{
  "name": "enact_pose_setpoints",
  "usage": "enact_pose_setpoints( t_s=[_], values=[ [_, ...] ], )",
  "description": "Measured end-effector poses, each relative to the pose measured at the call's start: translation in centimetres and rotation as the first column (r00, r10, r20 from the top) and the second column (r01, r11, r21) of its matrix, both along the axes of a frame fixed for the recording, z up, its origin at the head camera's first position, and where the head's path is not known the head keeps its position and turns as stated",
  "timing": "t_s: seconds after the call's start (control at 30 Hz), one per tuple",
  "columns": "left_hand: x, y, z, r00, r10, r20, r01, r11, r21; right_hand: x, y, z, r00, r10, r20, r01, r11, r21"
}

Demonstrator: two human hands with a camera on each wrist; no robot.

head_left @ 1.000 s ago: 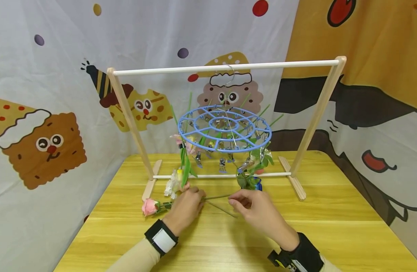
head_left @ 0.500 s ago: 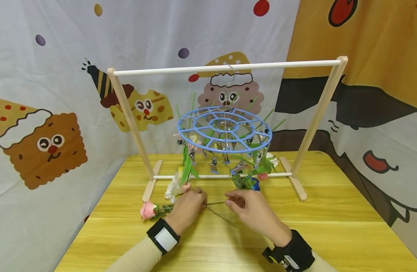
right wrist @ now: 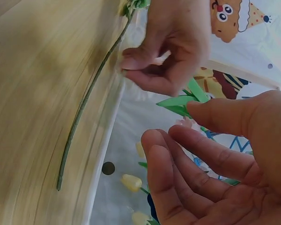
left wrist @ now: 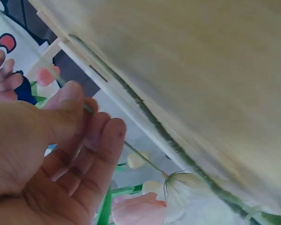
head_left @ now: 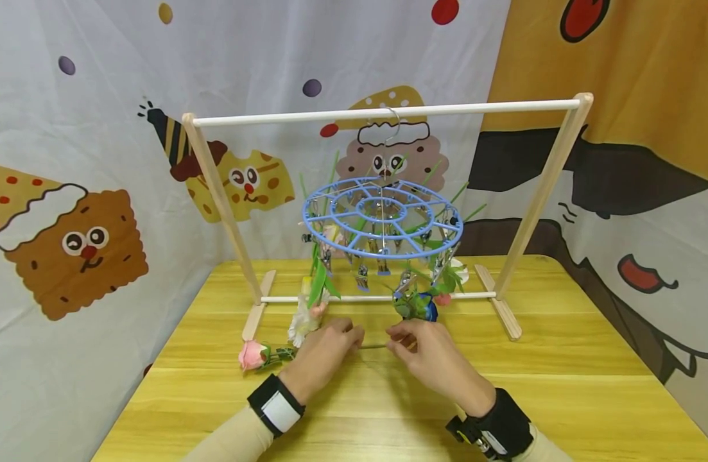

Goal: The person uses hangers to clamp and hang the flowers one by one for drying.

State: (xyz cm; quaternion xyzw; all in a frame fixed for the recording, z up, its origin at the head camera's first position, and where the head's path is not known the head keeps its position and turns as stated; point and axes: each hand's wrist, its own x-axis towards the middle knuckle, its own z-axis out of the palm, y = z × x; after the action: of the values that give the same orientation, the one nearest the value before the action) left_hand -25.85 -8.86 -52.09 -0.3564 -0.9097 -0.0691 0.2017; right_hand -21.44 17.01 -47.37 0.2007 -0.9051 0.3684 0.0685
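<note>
My left hand (head_left: 325,350) pinches the thin stem of a white flower (left wrist: 182,183) between thumb and fingers, low over the table. In the head view the white bloom (head_left: 302,324) shows just behind that hand. A pink rose (head_left: 252,355) lies left of it, its long green stem (right wrist: 82,110) stretched over the wood beneath my hands. My right hand (head_left: 429,353) hovers near the stem's far part. The right wrist view shows its thumb and fingers (right wrist: 206,145) apart, with nothing between them.
A round blue clip hanger (head_left: 382,218) hangs from the white rod (head_left: 307,118) of a wooden stand. Several flowers are clipped to it, including a blue rose (head_left: 429,308) near my right hand. The printed curtain (head_left: 261,58) stands behind the table (head_left: 354,423).
My left hand has moved slightly right, and the white flower has shifted right with it. The lower stem has swung toward me and now blurs. The hanger has turned a little.
</note>
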Motion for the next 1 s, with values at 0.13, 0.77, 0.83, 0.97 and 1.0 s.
enact_pose_setpoints(
  t_s=[0.13, 0.77, 0.83, 0.97, 1.0],
  values=[
    [0.4, 0.2, 0.4, 0.999, -0.013, -0.051, 0.014, 1.000, 0.019, 0.1, 0.2, 0.0, 1.000, 0.001, -0.030, 0.000, 1.000, 0.031],
    [1.3, 0.2, 0.9, 0.992, -0.054, -0.111, 0.071, 0.986, 0.149, 0.9, 1.6, -0.7, 0.999, 0.032, 0.044, -0.032, 0.999, 0.001],
    [1.1, -0.2, 0.8, 0.991, -0.054, -0.119, 0.073, 0.984, 0.165, 1.2, 1.8, -0.4, 0.998, 0.022, 0.057, -0.022, 1.000, -0.010],
    [0.8, -1.1, 0.8, 0.994, -0.019, -0.103, 0.036, 0.985, 0.169, 1.5, 2.5, 0.1, 0.997, 0.007, 0.080, -0.006, 1.000, -0.015],
    [0.8, -1.3, 0.8, 0.995, -0.008, -0.102, 0.024, 0.986, 0.163, 1.6, 2.6, 0.1, 0.996, 0.005, 0.085, -0.003, 1.000, -0.013]
  ],
)
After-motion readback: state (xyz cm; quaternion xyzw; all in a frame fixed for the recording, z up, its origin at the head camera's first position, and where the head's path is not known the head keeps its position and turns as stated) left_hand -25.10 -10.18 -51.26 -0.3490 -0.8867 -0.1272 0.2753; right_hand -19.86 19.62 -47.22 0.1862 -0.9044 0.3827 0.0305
